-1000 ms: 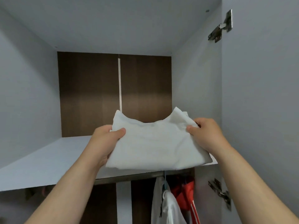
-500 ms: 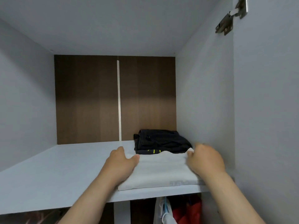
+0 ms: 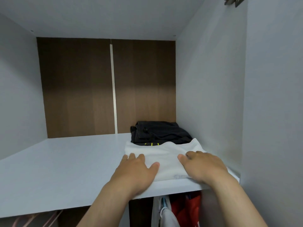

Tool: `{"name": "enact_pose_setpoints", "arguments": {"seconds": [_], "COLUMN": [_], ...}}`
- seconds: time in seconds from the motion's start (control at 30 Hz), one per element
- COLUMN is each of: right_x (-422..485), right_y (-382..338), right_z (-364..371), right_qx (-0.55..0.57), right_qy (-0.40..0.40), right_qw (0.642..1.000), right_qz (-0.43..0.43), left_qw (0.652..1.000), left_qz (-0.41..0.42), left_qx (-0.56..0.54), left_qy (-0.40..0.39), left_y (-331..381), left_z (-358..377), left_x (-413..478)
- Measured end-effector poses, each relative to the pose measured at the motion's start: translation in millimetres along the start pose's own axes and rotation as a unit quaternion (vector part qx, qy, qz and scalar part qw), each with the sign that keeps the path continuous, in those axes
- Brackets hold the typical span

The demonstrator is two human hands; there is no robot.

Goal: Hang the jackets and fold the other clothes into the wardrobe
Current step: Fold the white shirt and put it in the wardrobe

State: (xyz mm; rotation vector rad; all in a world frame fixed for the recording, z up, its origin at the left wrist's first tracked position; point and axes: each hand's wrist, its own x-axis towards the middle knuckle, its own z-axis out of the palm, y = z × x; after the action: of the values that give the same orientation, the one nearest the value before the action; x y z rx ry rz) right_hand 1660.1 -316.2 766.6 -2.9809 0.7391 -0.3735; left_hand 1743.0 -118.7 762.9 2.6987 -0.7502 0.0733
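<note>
A: Where is the folded white shirt?

B: Flat on the smooth pale shelf, near its front edge and right end, just in front of a rumpled pile of dark clothes with a yellow mark.

A: And the hands?

B: Left hand and right hand lie palm-down on the soft cloth, fingers spread and flat, gripping nothing.

A: Below the shelf?

B: A white garment and a red garment hang there.

Folded white garment lies flat, touching folded dark clothes.
</note>
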Motion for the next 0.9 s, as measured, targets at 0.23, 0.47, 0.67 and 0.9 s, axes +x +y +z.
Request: {"name": "enact_pose_setpoints", "arguments": {"seconds": [0.23, 0.47, 0.67, 0.9], "right_x": [27, 30, 26, 50], "right_y": [21, 20, 15, 8], "right_z": [1, 2, -6, -21], "right_qx": [0.006, 0.026, 0.017, 0.0], "right_qy": [-0.033, 0.002, -0.048, -0.051], "right_qw": [0.999, 0.999, 0.997, 0.997], "right_qz": [0.022, 0.042, 0.06, -0.052], "left_qw": [0.999, 0.998, 0.995, 0.985], "left_qz": [0.017, 0.01, 0.011, 0.143], "left_qx": [0.011, 0.008, 0.063, 0.044], "left_qy": [-0.046, -0.062, -0.075, -0.08], "left_y": [16, 15, 18, 22], "left_z": [1, -5, -15, -27], "left_x": [24, 30, 27, 51]}}
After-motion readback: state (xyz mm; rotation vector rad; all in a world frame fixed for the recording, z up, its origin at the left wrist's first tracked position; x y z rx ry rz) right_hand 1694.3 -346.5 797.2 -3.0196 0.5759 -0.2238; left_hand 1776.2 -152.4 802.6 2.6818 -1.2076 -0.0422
